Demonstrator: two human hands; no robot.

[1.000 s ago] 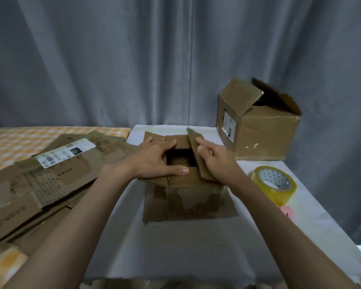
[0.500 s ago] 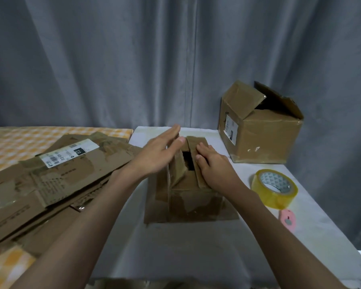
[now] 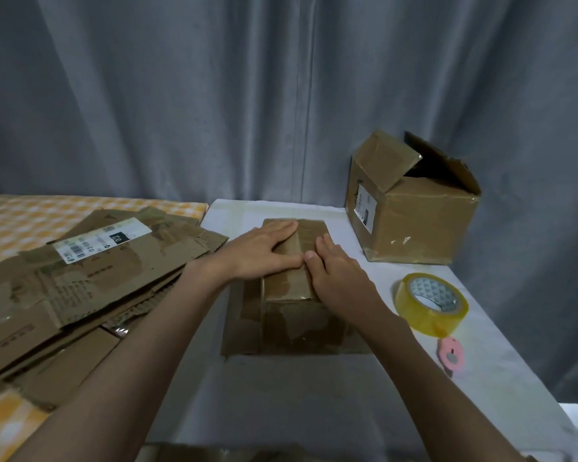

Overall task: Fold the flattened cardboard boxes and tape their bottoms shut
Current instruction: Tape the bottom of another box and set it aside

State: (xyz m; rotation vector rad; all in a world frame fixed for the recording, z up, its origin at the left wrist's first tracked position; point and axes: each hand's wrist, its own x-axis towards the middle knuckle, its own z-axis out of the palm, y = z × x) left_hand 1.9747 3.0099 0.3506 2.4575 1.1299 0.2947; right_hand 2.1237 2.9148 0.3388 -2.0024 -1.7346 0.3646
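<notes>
Both palms flat — left hand (image 3: 264, 250) and right hand (image 3: 339, 278) press straight-fingered on the small cardboard box (image 3: 294, 295), gripping nothing. It stands mid-table (image 3: 281, 395), worn brown, top flaps folded shut, lower flaps splayed outward. Right: yellow tape roll (image 3: 431, 303) — left: flattened cardboard stack (image 3: 80, 278).
</notes>
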